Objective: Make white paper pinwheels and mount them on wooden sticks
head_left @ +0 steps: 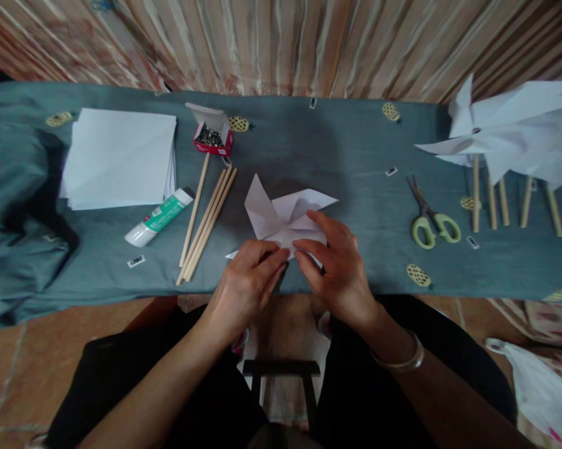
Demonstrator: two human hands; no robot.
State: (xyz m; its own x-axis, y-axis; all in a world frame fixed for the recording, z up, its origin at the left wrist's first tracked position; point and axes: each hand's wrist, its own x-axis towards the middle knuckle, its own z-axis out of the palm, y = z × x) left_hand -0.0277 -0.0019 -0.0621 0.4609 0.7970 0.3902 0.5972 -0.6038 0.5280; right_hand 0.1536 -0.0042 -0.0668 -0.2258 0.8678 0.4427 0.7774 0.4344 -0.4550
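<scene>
The left hand (247, 277) and right hand (334, 262) pinch a paper pinwheel (283, 227) by the near edge of the tabletop (388, 268), probably steadying folds.

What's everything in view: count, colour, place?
Folded paper: one, white, centre
Paper stack: one, white, left
Loose sticks: about four, tan, left
Open box: one, red-white, left
Metal bits: many, silvery, boxed
Glue stick: one, green-white, left
Scissors: one, green handles, right
Pinwheels: several, white, right
Cloth: one, teal, beneath
Curtain: one, striped brown, behind
Bag: one, white, lower right
Frame: one, black, lower centre
Legs: two, black, below
Left hand, right hand: one each, centre
</scene>
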